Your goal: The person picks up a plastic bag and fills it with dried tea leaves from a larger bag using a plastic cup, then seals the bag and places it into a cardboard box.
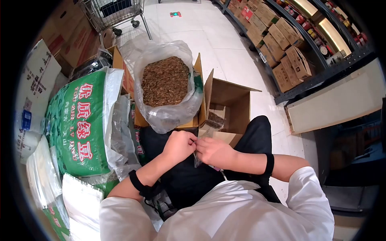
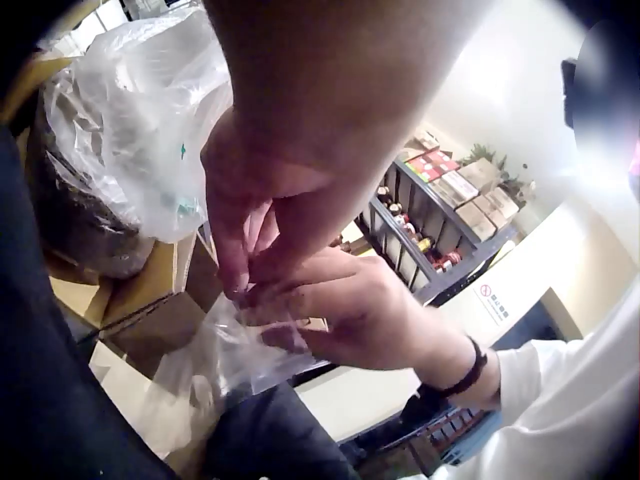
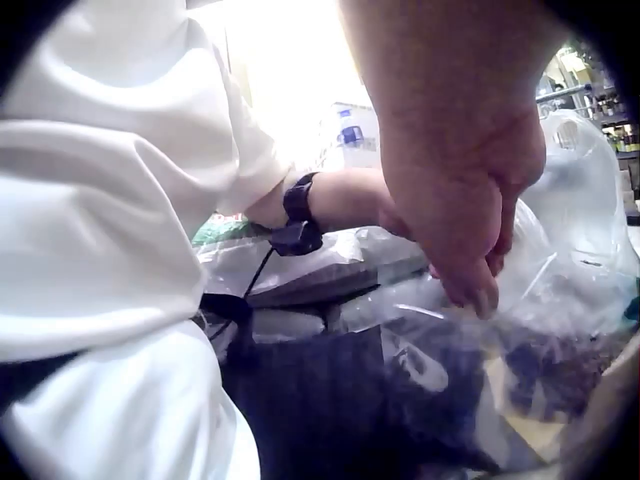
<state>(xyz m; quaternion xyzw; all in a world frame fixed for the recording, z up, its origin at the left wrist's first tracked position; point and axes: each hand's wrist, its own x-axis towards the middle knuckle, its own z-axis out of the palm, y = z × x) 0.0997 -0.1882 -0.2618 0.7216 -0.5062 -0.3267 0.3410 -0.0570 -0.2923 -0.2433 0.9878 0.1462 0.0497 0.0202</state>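
My left hand (image 1: 180, 145) and right hand (image 1: 215, 152) meet over my lap, fingertips close together. Between them they pinch the edge of a small clear plastic bag (image 2: 235, 350), which hangs below the fingers in the left wrist view. In the right wrist view the bag's film (image 3: 430, 365) spreads under my right hand (image 3: 465, 210). Just ahead of the hands stands a large clear sack (image 1: 150, 116) full of brown, dried, flaky pieces (image 1: 167, 80). An open cardboard box (image 1: 233, 94) beside it holds a clear packet (image 1: 215, 120) with brown contents.
A green and white printed sack (image 1: 78, 124) lies at the left, with white plastic bags (image 1: 82, 205) near it. Behind stands a shopping cart (image 1: 116, 16) on the tiled floor (image 1: 193, 32). Shelves with cartons (image 1: 281, 36) run along the right.
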